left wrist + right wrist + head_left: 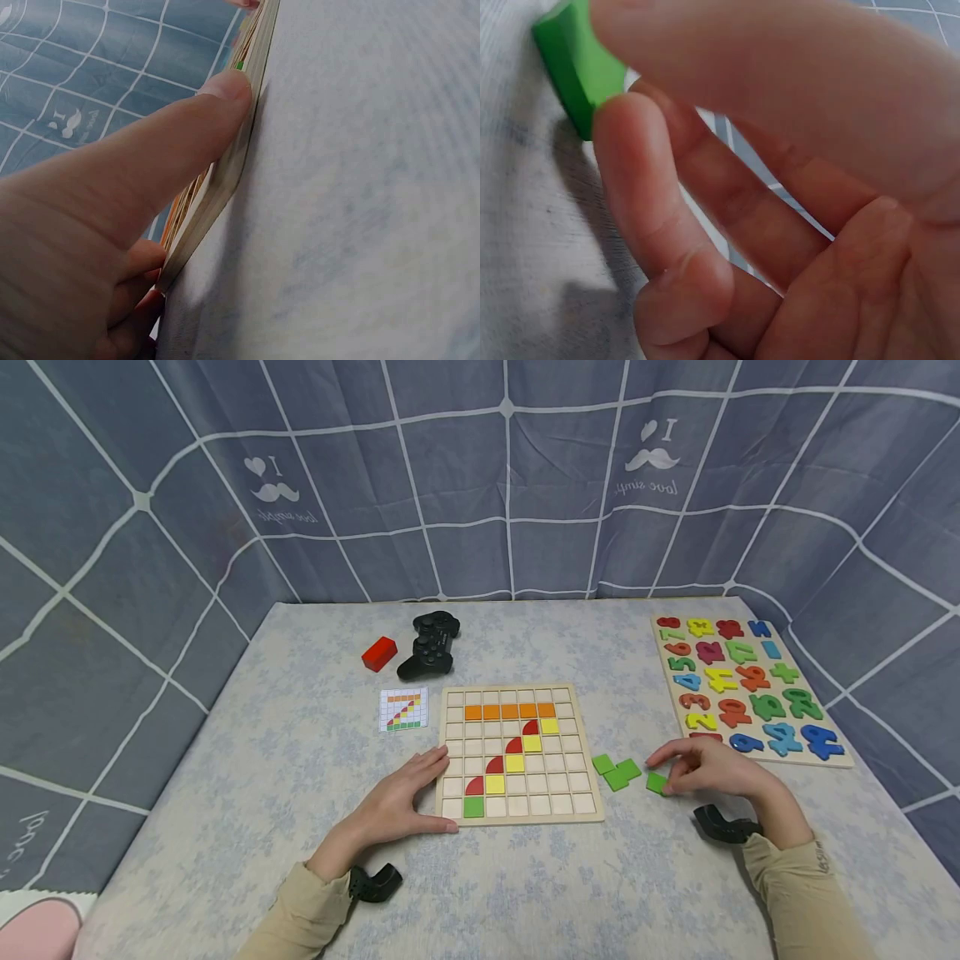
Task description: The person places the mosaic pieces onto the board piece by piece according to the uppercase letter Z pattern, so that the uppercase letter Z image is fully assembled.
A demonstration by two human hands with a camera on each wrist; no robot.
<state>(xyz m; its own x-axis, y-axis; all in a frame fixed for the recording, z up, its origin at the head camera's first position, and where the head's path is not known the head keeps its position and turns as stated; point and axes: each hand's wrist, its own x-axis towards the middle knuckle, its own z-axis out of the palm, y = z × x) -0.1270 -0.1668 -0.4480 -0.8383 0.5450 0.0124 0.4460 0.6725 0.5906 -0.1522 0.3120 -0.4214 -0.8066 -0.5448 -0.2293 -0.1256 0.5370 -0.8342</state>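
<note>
A wooden grid board lies flat, holding a row of orange squares, a diagonal of red quarter-circles beside yellow squares, and one green square at bottom left. My left hand rests at its lower left corner, fingers at the left side. The left thumb touches the front edge. Right of the board, my right hand pinches a green square tile; in the right wrist view this tile is tilted, partly hidden by the thumb. Several loose green tiles lie between board and hand.
A small pattern card lies left of the board. Behind it are a red block and a black game controller. A number puzzle board stands at the right, close beyond my right hand. Grey-blue tiled-pattern curtains surround the table.
</note>
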